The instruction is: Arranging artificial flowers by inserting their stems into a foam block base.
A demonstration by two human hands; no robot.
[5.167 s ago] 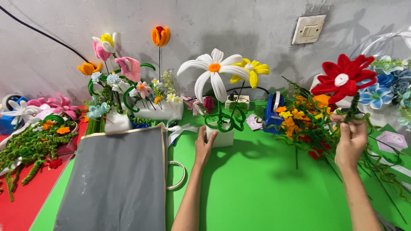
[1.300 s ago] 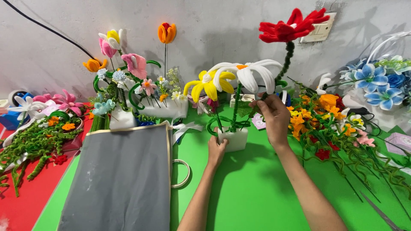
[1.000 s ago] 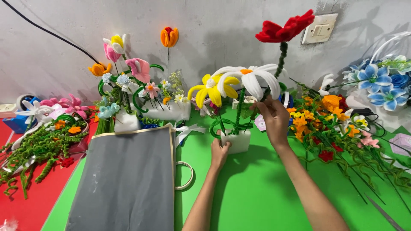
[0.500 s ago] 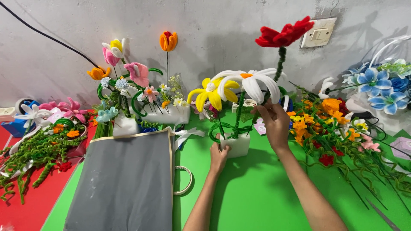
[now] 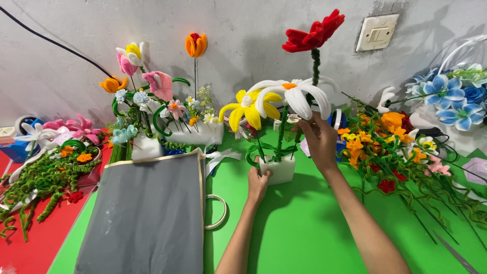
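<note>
The left hand [image 5: 257,181] gripped the white block [image 5: 278,169] on the green desk [image 5: 304,223], near the grey bag's [image 5: 147,213] edge. The right hand [image 5: 318,139] pinched the red flower's [image 5: 313,34] stem above it. Open desk lay in front, flowers [image 5: 401,147] crowding the right.
</note>
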